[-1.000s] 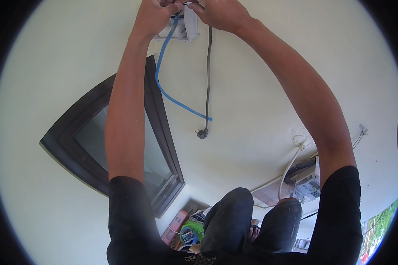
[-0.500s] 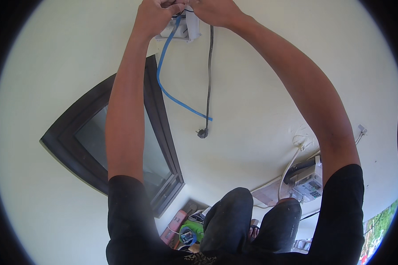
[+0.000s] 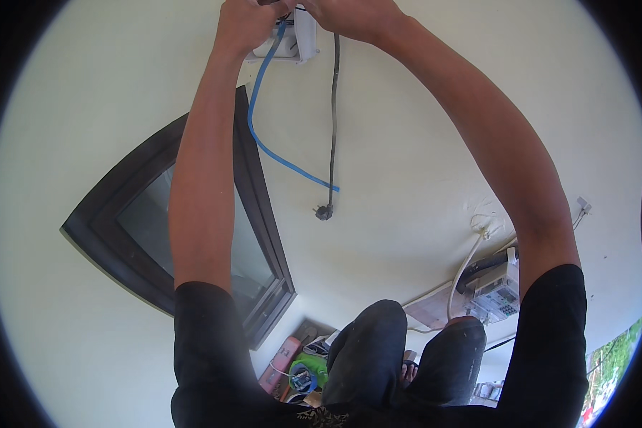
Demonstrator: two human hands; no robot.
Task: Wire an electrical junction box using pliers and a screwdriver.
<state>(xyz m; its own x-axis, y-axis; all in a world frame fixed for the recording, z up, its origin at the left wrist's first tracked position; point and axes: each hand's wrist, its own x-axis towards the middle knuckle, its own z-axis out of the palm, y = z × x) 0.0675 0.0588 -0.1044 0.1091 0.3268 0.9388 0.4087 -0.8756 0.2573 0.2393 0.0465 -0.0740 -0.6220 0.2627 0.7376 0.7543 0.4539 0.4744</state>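
Note:
At the top edge my left hand and my right hand are raised and close together in front of an uncovered white electrical box on the wall. Both hands have bent, closed fingers, but the fingertips are partly cut off by the picture's edge. Thin dark wires show between them; which hand pinches what is hidden. Out of the box, beside my left hand, hangs a blue flexible conduit. Below my right wrist a black power cord hangs down, ending in a black plug.
A dark-framed window is behind my left forearm. Lower right, an electricity meter is mounted on a board with a pale cable running to it. Below, by my knees, lie a pink case and a green bag.
Both hands have shifted slightly upward, so more of their fingers are cut off. The box, conduit and cord appear a little higher and farther left in the picture.

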